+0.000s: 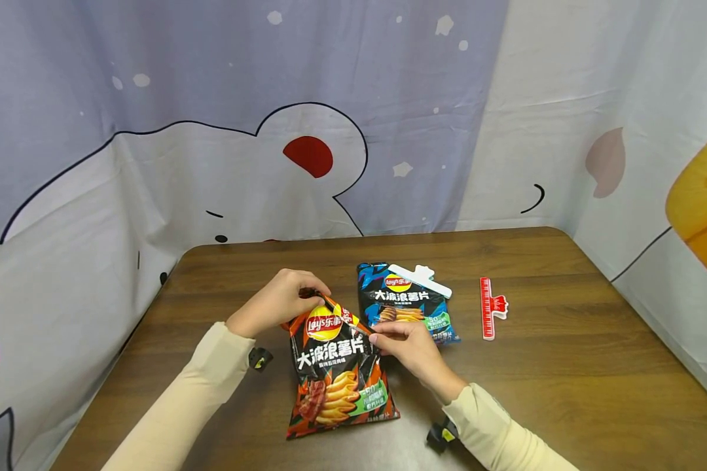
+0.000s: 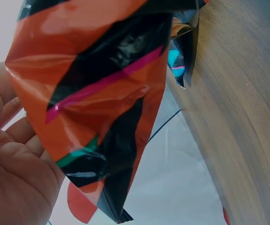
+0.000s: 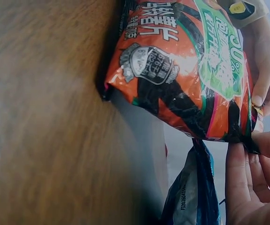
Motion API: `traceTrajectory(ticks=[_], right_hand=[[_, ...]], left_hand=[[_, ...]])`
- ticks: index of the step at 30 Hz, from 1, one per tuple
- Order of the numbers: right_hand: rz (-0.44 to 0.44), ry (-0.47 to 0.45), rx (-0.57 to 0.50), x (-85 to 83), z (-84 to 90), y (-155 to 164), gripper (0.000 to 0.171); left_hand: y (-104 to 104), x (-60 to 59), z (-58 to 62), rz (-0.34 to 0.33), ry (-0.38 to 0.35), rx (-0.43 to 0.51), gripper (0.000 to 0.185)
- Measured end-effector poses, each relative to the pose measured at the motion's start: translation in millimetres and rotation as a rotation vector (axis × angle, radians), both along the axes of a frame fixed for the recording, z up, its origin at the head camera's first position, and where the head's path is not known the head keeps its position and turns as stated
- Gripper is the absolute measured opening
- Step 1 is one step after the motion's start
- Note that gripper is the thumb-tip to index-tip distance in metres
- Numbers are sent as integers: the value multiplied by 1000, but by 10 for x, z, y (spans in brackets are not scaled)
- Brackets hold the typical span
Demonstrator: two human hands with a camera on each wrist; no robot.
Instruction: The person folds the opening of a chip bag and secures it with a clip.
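Together both hands [image 1: 279,302] [image 1: 406,345] pinch the crinkly, glossy orange chip bag [image 1: 336,373].

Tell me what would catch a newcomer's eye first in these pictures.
First, the orange chip bag at the middle of the wooden table, its top pinched by the left hand and the right hand. Just behind it lies a blue chip bag with a white clip across its top. A red clip lies on the table to the right of that bag.
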State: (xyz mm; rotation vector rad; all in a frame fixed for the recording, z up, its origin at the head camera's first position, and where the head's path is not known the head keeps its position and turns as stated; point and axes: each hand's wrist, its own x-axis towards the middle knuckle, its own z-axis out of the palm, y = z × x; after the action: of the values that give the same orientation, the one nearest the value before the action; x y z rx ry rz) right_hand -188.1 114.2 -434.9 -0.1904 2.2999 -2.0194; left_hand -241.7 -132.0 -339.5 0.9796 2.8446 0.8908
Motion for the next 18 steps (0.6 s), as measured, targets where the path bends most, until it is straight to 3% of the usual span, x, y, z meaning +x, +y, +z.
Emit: traceTrajectory(ticks=[9,18], right_hand=[[-2,7,9,1,-8,1,26],[2,6,11,2,-16,3,26]], left_hand=[[3,-18,-16,-25,55,-28,9],[13,-15,-8,-15,27,-34,9]])
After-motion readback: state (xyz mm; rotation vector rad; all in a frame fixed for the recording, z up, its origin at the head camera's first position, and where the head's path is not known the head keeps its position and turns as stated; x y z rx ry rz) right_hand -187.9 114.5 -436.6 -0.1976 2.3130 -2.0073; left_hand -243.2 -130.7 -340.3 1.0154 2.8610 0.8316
